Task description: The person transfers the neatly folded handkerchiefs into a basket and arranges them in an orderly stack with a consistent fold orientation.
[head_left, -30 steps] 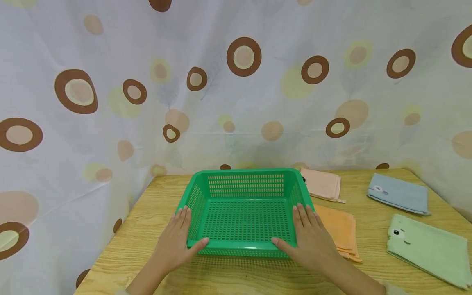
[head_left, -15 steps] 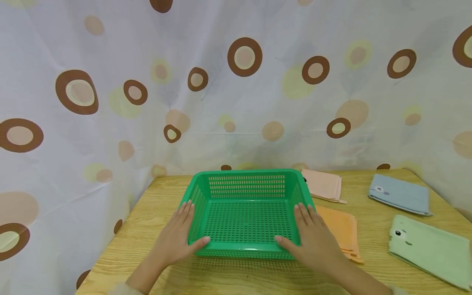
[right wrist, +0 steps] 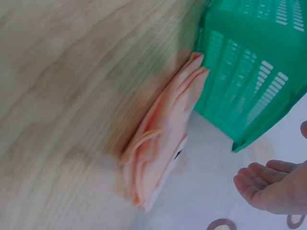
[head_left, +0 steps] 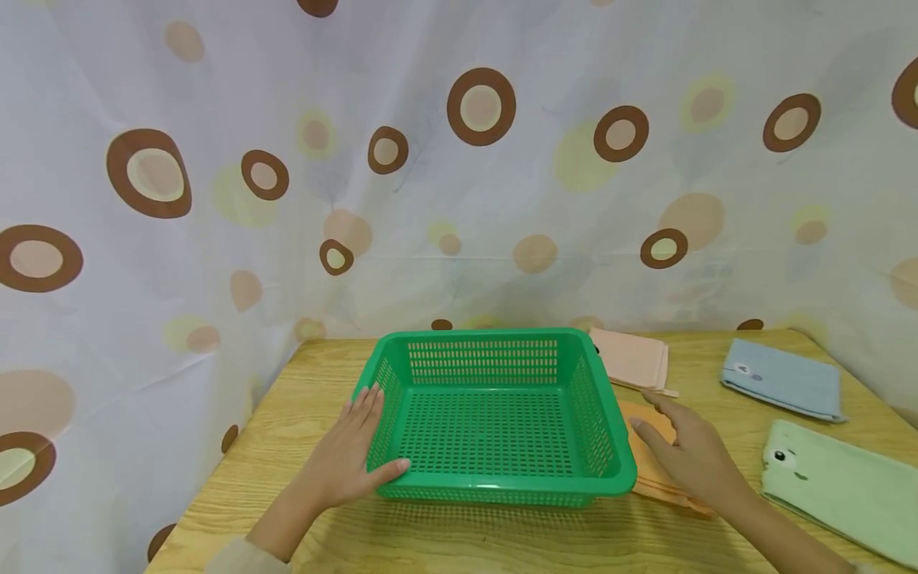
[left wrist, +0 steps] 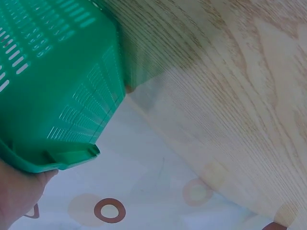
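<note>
Wooden table [head_left: 272, 446] holds a green basket [head_left: 495, 482], left hand [head_left: 344, 458] resting on it, right hand [head_left: 692, 458] empty by orange cloth [head_left: 648, 472], so probably basket-steadying, pinch needed next.

Basket [head_left: 502, 483] on table [head_left: 445, 546], four cloths [head_left: 785, 379] to its right, two near, two farther, curtain [head_left: 430, 199] behind.

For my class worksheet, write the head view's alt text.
A left hand touches an empty green basket; the right hand is over an orange cloth beside it. A pink cloth, blue cloth and green cloth lie on the table.
</note>
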Motion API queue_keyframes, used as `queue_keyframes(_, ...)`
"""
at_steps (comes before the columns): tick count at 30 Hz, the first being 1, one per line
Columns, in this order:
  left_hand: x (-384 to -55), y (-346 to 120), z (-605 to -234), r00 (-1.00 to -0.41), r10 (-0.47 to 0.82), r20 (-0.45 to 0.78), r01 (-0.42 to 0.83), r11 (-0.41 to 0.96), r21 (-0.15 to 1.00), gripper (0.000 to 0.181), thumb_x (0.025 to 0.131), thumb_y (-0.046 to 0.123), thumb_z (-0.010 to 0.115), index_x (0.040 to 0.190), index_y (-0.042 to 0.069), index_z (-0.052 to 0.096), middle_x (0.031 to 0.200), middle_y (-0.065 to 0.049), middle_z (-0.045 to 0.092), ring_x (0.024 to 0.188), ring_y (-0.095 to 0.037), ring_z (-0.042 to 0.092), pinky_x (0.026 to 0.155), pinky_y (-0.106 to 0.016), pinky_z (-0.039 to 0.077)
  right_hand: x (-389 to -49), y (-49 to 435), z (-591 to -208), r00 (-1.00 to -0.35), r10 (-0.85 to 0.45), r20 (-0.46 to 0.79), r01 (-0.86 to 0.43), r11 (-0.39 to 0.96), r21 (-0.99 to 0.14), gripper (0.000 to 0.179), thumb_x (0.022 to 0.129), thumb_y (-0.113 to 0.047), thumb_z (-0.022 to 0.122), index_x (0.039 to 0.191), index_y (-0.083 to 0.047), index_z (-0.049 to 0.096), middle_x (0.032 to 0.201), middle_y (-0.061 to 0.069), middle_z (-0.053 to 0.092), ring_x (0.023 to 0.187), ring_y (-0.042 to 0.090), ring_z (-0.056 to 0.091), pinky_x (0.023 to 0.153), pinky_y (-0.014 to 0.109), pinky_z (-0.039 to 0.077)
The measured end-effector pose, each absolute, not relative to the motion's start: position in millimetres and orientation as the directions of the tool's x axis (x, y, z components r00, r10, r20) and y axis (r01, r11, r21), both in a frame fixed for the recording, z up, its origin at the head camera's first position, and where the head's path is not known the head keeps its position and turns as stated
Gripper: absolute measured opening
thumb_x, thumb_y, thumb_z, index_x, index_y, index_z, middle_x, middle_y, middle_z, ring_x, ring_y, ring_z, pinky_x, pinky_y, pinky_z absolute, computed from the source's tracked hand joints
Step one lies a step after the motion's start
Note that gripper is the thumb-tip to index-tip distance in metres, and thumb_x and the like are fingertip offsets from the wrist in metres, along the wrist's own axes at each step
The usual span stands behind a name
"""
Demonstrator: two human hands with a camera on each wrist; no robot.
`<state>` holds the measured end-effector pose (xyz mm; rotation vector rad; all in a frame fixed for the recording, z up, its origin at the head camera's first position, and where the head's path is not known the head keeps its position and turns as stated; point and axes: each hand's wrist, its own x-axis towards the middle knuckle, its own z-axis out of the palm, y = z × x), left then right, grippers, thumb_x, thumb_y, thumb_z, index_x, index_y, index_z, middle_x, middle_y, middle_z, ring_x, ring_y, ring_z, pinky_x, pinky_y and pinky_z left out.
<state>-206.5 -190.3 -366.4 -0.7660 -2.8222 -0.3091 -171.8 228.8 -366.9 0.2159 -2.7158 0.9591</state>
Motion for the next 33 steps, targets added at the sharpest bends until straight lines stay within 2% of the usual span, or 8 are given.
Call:
queue_keyframes(1,-206.6,-190.3,-366.5,-0.846,0.474,0.244,0.516,0.843,0.149,0.094,0.085,0.057,0.053,0.143,-0.01,0.021,0.151,-0.024,0.021,0.142,-0.036,0.016,0.115,-0.049,0.017,-172.8,233.8,-369.7,-0.959,-0.051,0.277,-0.214,0.772,-0.599,0.056,0.097,-0.031,0.047,0.137,0.006,0.039,0.131,0.033,0.047,0.087,0.043,0.06,0.072,0.05,0.051)
queue_keyframes(3,-206.6,-190.4,-367.0,-0.846,0.475,0.241,0.516,0.843,0.152,0.094,0.085,0.057,0.053,0.143,-0.01,0.02,0.151,-0.024,0.02,0.142,-0.036,0.016,0.115,-0.049,0.017,-174.4,242.7,-374.6,-0.964,-0.042,0.264,-0.198,0.775,-0.6,0.055,0.097,-0.03,0.047,0.135,0.009,0.04,0.13,0.034,0.046,0.111,0.049,0.05,0.081,0.057,0.048)
queue_keyframes(8,-207.2,-190.2,-368.4,-0.849,0.472,0.236,0.515,0.84,0.17,0.094,0.085,0.056,0.053,0.143,-0.009,0.019,0.152,-0.023,0.019,0.143,-0.035,0.014,0.116,-0.048,0.016,-178.2,260.1,-381.7,-0.978,-0.02,0.209,-0.147,0.775,-0.614,0.057,0.098,-0.032,0.045,0.135,0.011,0.037,0.133,0.035,0.043,0.113,0.051,0.048,0.083,0.056,0.048)
queue_keyframes(21,-206.6,-188.9,-368.5,-0.859,0.46,0.224,0.5,0.848,0.177,0.096,0.084,0.056,0.054,0.144,-0.01,0.017,0.152,-0.025,0.015,0.143,-0.036,0.013,0.116,-0.05,0.015,-181.7,287.5,-385.0,-0.999,-0.001,0.044,-0.028,0.779,-0.627,0.069,0.099,-0.043,0.034,0.14,0.012,0.027,0.135,0.038,0.036,0.116,0.056,0.042,0.078,0.058,0.047)
queue_keyframes(26,-205.7,-188.4,-368.4,-0.868,0.449,0.21,0.485,0.857,0.174,0.097,0.084,0.057,0.054,0.144,-0.01,0.017,0.152,-0.025,0.014,0.143,-0.037,0.013,0.116,-0.05,0.016,-186.4,300.0,-385.3,-0.996,0.002,-0.094,0.067,0.725,-0.685,0.075,0.099,-0.048,0.028,0.141,0.013,0.02,0.141,0.038,0.026,0.121,0.058,0.032,0.084,0.06,0.044)
queue_keyframes(33,-205.1,-188.1,-368.3,-0.878,0.44,0.188,0.472,0.862,0.187,0.098,0.084,0.057,0.054,0.144,-0.009,0.016,0.153,-0.024,0.013,0.143,-0.036,0.013,0.116,-0.049,0.015,-192.7,315.1,-385.3,-0.942,-0.022,-0.334,0.266,0.558,-0.786,0.079,0.099,-0.048,0.02,0.14,0.019,0.007,0.143,0.042,0.006,0.128,0.058,0.021,0.099,0.059,0.038)
